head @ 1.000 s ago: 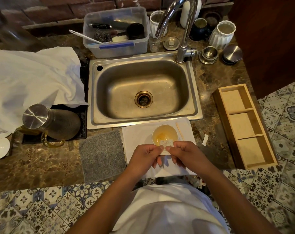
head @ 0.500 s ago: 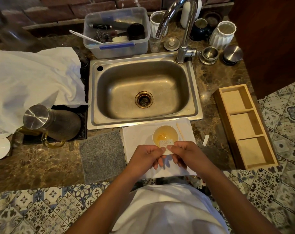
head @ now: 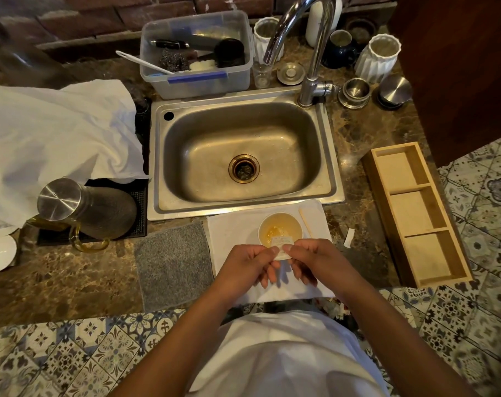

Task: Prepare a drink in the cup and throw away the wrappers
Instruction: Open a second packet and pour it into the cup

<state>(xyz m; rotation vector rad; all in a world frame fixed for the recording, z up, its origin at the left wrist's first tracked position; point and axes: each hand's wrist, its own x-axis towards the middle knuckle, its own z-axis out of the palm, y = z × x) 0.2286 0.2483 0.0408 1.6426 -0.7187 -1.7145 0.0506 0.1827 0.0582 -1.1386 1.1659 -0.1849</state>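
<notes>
A white paper cup (head: pixel 281 222) stands on a white cloth (head: pixel 232 230) in front of the sink; amber liquid or powder lies at its bottom. Over the cup's near rim, my left hand (head: pixel 248 266) and my right hand (head: pixel 312 260) together pinch a small white sachet (head: pixel 283 242) by its lower corners. A wooden stir stick (head: pixel 306 219) lies on the cloth to the right of the cup. A torn white strip of wrapper (head: pixel 349 237) lies on the counter further right.
The steel sink (head: pixel 243 156) with its tap (head: pixel 309 53) lies beyond the cloth. A grey mat (head: pixel 172 265) sits left of it, a steel-lidded glass pitcher (head: pixel 86 210) further left. A wooden three-compartment tray (head: pixel 415 213) lies at the right edge.
My hands have barely moved; the sachet sits slightly farther over the cup's rim than a second ago.
</notes>
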